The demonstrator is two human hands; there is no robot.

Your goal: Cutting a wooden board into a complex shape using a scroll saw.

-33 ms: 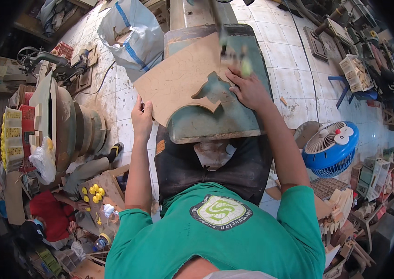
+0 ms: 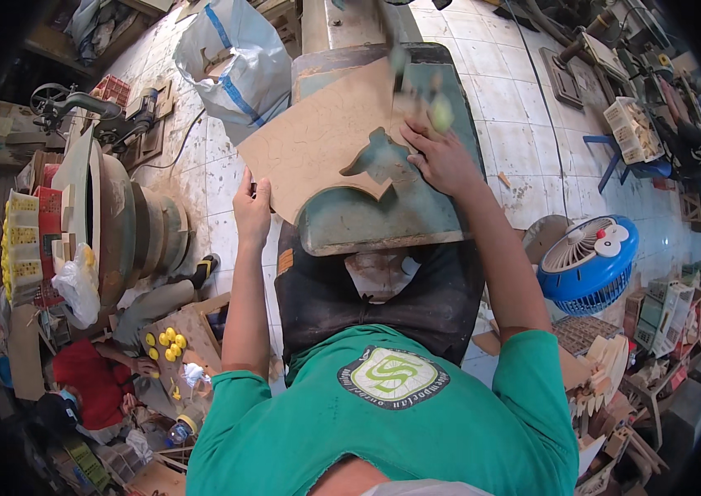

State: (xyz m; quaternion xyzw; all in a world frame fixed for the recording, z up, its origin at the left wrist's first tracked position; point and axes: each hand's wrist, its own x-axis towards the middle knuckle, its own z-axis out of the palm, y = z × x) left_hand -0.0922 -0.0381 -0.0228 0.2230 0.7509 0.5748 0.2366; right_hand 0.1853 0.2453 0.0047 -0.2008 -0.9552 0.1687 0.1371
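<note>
A brown fibreboard sheet (image 2: 317,140) with faint drawn curves lies on the worn green table (image 2: 350,219) of a sawing machine. Its near edge has a wavy cut-out. My left hand (image 2: 253,198) grips the sheet's left edge, thumb on top and fingers partly hidden beneath. On the right, my right hand (image 2: 441,157) rests with fingers stretched and spread on the board beside the cut-out. Just beyond those fingertips stands the blurred machine head (image 2: 398,62), where the blade itself is hard to make out. A blurred pale green part (image 2: 441,113) hangs close to my right hand.
A white sack (image 2: 239,70) with blue stripes stands left of the table. A blue fan (image 2: 588,266) is at my right. Further left are a large round machine (image 2: 115,219) and a person in red (image 2: 90,380) near yellow pieces. A cable (image 2: 542,107) crosses the tiled floor.
The blurred pale green part near my right hand has shifted slightly. Both hands and the board look almost unmoved.
</note>
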